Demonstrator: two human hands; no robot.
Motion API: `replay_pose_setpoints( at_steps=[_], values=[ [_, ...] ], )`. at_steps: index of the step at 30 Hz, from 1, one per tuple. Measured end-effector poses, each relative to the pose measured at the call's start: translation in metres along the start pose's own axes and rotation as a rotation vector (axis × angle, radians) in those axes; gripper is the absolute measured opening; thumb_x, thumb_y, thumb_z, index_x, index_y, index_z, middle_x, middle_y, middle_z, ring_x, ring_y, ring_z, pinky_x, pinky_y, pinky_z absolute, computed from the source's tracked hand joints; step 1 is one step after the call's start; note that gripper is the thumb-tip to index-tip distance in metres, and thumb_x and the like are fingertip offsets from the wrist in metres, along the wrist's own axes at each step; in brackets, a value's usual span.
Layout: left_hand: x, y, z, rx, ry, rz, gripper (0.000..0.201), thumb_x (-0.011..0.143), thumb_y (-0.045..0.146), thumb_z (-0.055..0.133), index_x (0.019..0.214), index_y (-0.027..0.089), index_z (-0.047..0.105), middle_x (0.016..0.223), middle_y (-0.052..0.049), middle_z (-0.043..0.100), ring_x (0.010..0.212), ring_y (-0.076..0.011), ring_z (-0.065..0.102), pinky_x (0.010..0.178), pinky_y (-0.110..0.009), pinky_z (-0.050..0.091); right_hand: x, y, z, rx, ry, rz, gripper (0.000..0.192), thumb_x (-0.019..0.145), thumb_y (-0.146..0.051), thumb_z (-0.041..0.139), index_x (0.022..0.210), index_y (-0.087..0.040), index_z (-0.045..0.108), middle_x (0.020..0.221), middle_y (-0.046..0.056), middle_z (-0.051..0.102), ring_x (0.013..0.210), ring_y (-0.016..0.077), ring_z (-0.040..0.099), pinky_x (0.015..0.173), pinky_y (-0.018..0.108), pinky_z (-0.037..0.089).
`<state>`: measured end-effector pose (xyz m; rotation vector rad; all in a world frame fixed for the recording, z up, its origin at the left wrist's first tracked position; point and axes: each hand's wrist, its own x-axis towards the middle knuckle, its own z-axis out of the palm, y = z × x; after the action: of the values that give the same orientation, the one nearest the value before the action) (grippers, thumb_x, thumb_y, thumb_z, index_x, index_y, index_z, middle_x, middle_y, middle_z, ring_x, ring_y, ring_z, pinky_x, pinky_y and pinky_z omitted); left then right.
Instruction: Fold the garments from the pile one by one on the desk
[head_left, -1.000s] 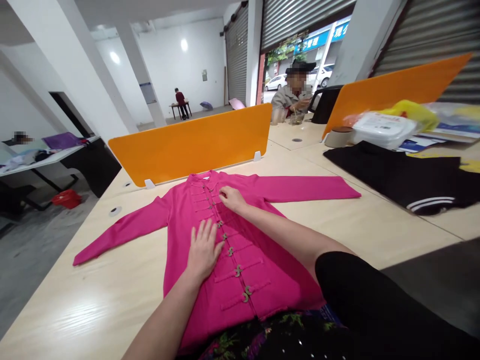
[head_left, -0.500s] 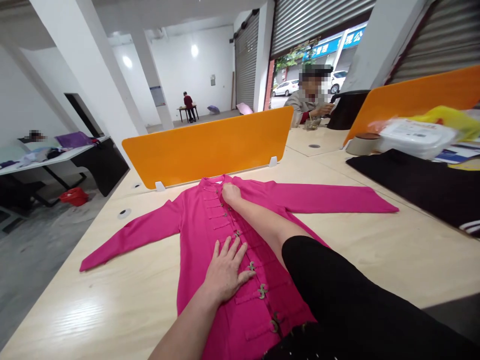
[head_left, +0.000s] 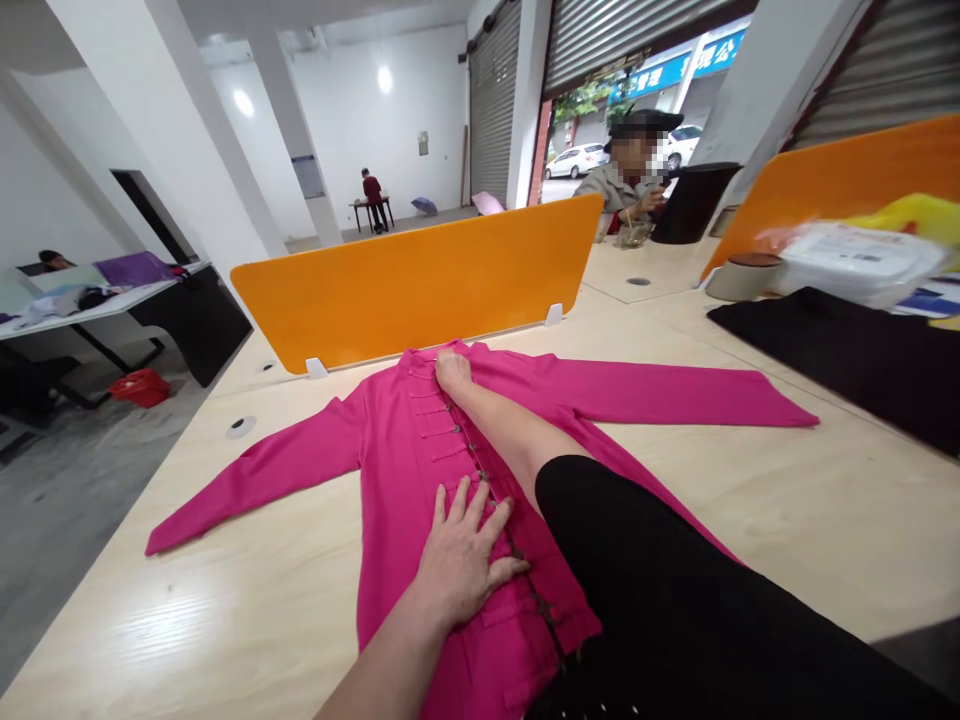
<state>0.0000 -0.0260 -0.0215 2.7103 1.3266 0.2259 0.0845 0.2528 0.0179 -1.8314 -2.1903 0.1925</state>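
Observation:
A pink long-sleeved shirt [head_left: 397, 480] lies spread front up on the pale wooden table [head_left: 247, 620], both sleeves stretched out sideways. Corded loops and metal fasteners run down its front opening. My left hand [head_left: 461, 555] rests flat on the lower front, fingers spread beside the row of fasteners. Up near the collar [head_left: 420, 357], my right hand [head_left: 453, 371] is closed on the edge of the shirt's front; its fingertips are partly hidden. My right forearm and black sleeve cover part of the shirt's right side.
An orange divider [head_left: 420, 285] stands just beyond the collar. Right of the shirt lie a folded black garment [head_left: 855, 360], a round container [head_left: 742, 277] and a white plastic box [head_left: 862, 260]. A person [head_left: 634, 185] sits across the table. A red bucket [head_left: 139, 388] stands on the floor.
My right hand has shifted slightly toward the collar. My left hand has slid a little right, nearer the fasteners, and the two front edges lie closer together. The view has tilted slightly.

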Motion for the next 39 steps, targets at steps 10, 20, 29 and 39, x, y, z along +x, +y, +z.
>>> replay_pose_setpoints(
  at_steps=[10, 20, 29, 39],
  values=[
    [0.003, 0.004, -0.01, -0.013, -0.013, -0.029, 0.068, 0.087, 0.067, 0.03, 0.143, 0.03, 0.039, 0.155, -0.008, 0.026, 0.143, -0.0363, 0.015, 0.111, -0.064, 0.019, -0.019, 0.022, -0.019, 0.033, -0.001, -0.059, 0.046, 0.099, -0.041, 0.031, 0.116, -0.012, 0.063, 0.115, 0.014, 0.066, 0.108, 0.0223, 0.059, 0.092, 0.03, 0.043],
    [0.003, 0.001, -0.007, 0.109, -0.008, -0.029, 0.065, 0.09, 0.064, 0.026, 0.145, 0.03, 0.034, 0.154, -0.004, 0.028, 0.142, -0.0339, 0.018, 0.113, -0.06, 0.018, -0.146, 0.058, -0.014, -0.011, -0.142, -0.256, 0.06, 0.095, -0.053, 0.034, 0.145, -0.021, 0.036, 0.155, 0.011, 0.026, 0.143, 0.0271, 0.019, 0.112, 0.057, 0.013],
    [0.005, -0.004, -0.005, 0.181, 0.007, -0.032, 0.06, 0.092, 0.059, 0.029, 0.145, 0.03, 0.034, 0.155, -0.001, 0.028, 0.142, -0.031, 0.019, 0.113, -0.056, 0.019, -0.246, 0.103, -0.044, 0.001, -0.183, -0.219, 0.067, 0.092, -0.057, 0.039, 0.147, -0.019, 0.034, 0.155, 0.013, 0.024, 0.143, 0.0306, 0.016, 0.111, 0.062, 0.011],
    [0.008, -0.005, -0.005, 0.234, -0.008, -0.027, 0.058, 0.094, 0.054, 0.031, 0.146, 0.028, 0.032, 0.155, -0.003, 0.028, 0.142, -0.0323, 0.02, 0.113, -0.056, 0.02, -0.363, 0.178, -0.05, 0.431, 0.38, -0.213, 0.036, 0.094, -0.042, 0.043, 0.113, -0.02, 0.064, 0.115, 0.011, 0.064, 0.113, 0.0215, 0.057, 0.101, 0.039, 0.044]
  ],
)
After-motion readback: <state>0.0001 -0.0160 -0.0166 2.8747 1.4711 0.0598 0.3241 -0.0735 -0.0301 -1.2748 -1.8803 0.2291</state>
